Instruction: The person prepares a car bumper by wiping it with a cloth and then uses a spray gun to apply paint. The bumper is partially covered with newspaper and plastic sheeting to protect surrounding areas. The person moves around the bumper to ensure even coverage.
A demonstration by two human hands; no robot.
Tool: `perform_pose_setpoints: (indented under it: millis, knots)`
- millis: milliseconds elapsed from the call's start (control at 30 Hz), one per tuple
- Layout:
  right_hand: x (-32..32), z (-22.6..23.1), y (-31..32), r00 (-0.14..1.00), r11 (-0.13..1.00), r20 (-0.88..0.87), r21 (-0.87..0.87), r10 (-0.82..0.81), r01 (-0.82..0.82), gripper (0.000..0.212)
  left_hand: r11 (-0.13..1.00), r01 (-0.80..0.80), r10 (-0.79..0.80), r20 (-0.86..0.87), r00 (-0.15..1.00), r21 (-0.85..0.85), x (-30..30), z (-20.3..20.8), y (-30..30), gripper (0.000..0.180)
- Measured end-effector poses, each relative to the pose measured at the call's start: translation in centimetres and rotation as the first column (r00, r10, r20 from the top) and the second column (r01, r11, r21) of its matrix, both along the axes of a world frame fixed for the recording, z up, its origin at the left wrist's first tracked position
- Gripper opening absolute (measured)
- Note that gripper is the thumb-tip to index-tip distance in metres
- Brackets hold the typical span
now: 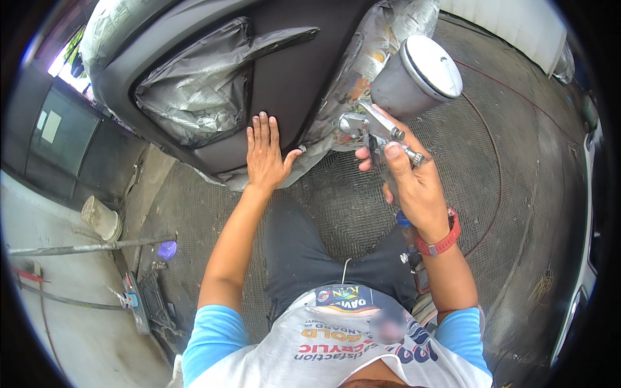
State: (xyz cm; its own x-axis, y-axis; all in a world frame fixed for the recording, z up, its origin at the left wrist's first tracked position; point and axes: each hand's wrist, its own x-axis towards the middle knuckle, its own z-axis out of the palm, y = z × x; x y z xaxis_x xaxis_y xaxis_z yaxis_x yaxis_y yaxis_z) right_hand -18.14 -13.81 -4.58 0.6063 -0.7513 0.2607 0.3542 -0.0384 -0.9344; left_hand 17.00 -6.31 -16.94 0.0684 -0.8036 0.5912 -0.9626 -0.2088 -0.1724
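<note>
Our right hand (417,184) has its fingers wrapped around the spray gun (356,123); our left hand (264,158), fingers flat and holding nothing, touches the dark car panel (284,71). Masking film (187,90) is on; unmasking seemingly remains.

The right fingers (399,160) partly hide the spray gun (353,123); the dark panel (288,74) is cut off at its far end; a round patch (388,325) on the shirt (278,339) is blurred.
</note>
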Motion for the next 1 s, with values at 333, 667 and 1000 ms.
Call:
perform_pose_setpoints:
  millis: [333,667,1000]
  knots:
    - [-1.1,0.5,-0.2,0.998,0.998,0.022,-0.014,-0.053,0.053,0.058,0.93,0.237,-0.327,0.334,0.884,0.282,-4.4,12.1,-11.3,0.096]
    - [-2.2,3.6,-4.6,0.972,0.962,0.095,-0.148,-0.215,0.228,0.057,0.987,0.043,-0.144,0.753,0.642,0.152,-8.3,21.9,-20.1,0.092]
    - [-1.1,3.7,-8.8,0.962,0.941,0.114,-0.207,-0.25,0.269,0.064,0.937,0.049,-0.263,0.603,0.753,0.347,-6.8,15.9,-12.7,0.103]
